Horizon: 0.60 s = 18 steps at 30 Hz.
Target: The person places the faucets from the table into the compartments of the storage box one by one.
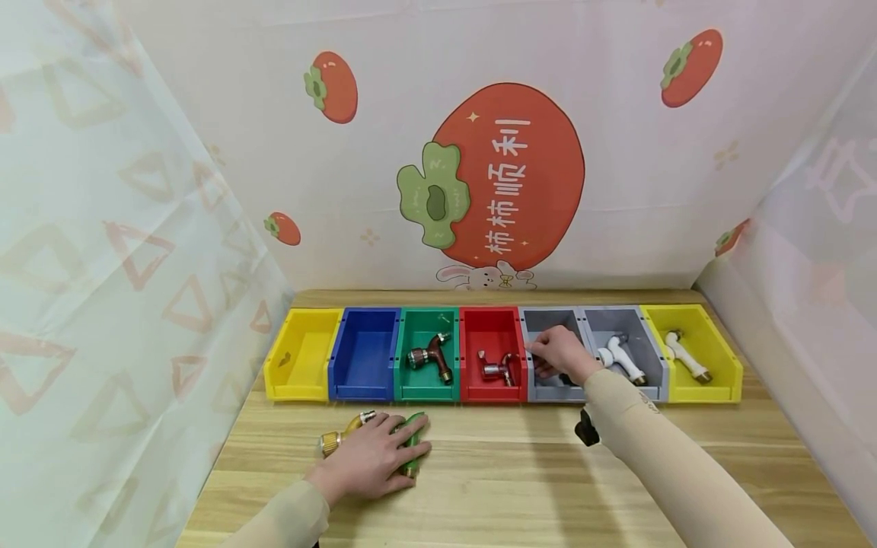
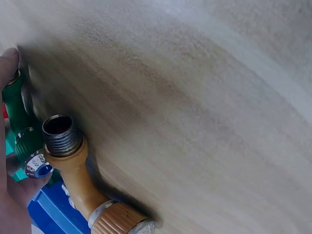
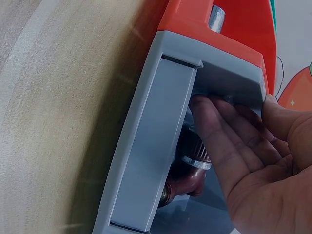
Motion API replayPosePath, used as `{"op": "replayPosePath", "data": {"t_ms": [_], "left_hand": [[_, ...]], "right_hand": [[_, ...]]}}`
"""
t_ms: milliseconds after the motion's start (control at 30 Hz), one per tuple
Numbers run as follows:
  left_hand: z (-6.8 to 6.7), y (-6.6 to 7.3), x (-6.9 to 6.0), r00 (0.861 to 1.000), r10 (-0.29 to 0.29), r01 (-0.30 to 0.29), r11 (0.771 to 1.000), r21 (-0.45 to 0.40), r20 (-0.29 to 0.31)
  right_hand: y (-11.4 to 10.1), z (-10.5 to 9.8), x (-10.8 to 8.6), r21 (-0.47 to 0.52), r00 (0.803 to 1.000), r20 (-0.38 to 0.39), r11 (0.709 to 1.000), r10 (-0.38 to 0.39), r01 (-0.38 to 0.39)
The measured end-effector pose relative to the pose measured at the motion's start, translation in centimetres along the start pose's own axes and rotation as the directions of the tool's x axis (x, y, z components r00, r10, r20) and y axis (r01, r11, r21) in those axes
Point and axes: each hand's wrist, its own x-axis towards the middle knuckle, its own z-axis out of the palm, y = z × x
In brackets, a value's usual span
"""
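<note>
My left hand [image 1: 373, 457] rests over a green faucet [image 1: 411, 440] on the tabletop, its fingers spread fairly straight across it. Beside that hand lies a golden-yellow faucet [image 2: 80, 183], partly covered in the head view. On the right, my right hand [image 1: 565, 354] reaches into a grey bin [image 1: 548, 394]. Its fingers are inside and loosely extended, while the thumb is at the wall shared with the red bin [image 1: 489, 323]. A dark reddish-brown faucet [image 3: 187, 180] lies in the grey bin beside the fingers, mostly hidden in the head view.
The row continues with yellow [image 1: 298, 392], blue [image 1: 363, 392] and green bins [image 1: 428, 392] on the left. A brown faucet [image 1: 432, 358] is in the green bin, a red faucet [image 1: 498, 369] in the red one. White faucets lie in the second grey bin [image 1: 610, 320] and right yellow bin [image 1: 719, 392].
</note>
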Motion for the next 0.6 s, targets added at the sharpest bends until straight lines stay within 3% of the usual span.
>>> {"op": "replayPosePath", "data": {"t_ms": [333,600], "left_hand": [[-0.2,-0.8,0.0,0.990,0.055,-0.051,0.998,0.029,-0.126],[-1.7,-2.4,0.8,0.957,0.107,-0.076,0.989,0.124,-0.270]], "right_hand": [[0.1,0.0,0.0,0.016,1.000,0.003,1.000,0.000,0.000],[0.2,0.0,0.1,0.008,1.000,-0.003,1.000,-0.001,0.001]]}}
